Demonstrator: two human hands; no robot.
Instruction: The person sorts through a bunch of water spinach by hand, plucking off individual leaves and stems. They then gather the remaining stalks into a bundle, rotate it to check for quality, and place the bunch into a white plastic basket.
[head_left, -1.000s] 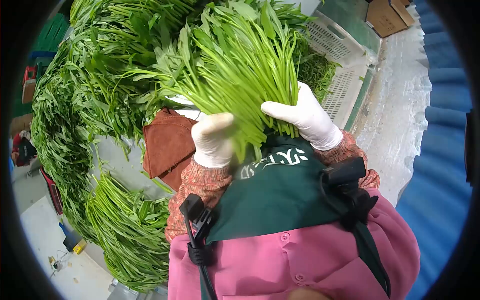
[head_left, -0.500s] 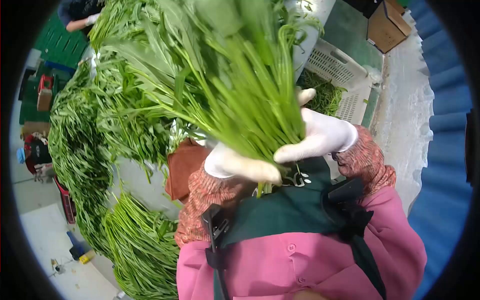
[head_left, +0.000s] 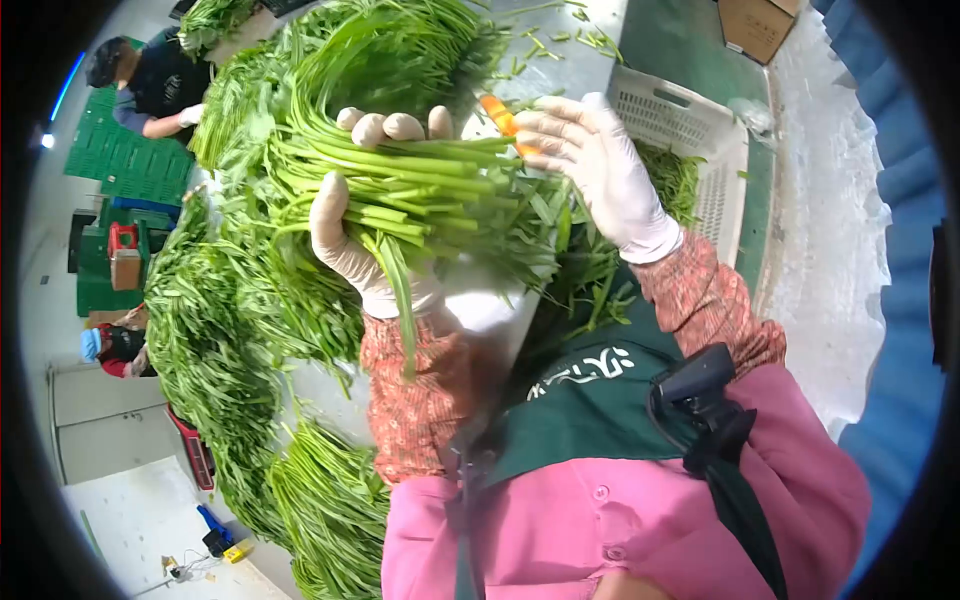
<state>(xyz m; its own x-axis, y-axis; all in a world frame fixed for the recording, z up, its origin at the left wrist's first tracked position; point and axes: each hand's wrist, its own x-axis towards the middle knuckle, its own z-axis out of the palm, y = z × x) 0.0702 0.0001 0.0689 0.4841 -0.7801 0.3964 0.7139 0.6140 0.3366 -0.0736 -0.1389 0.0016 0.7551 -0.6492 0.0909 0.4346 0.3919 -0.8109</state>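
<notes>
My left hand [head_left: 370, 225], in a white glove, is wrapped round a thick bunch of water spinach [head_left: 420, 185], its fingers over the top and thumb on the near side. The pale cut stem ends point right; the leaves bend away to the left. My right hand [head_left: 605, 165], gloved too, stands to the right of the stem ends with its fingers stretched out. Right at its fingertips is a bright orange piece [head_left: 499, 115] like a tool handle, partly covered by the fingers.
Piles of water spinach [head_left: 215, 335] cover the metal table [head_left: 325, 395] at left. A white plastic crate [head_left: 725, 165] holding loose leaves stands at right. Cut stem bits [head_left: 540, 45] lie at the back. Another person [head_left: 160, 85] works at far left; a cardboard box [head_left: 757, 28] sits back right.
The bunch, held upright between both hands before, now lies sideways in my left hand. My right hand has let go and moved up beside the stem ends. The orange piece has come into view.
</notes>
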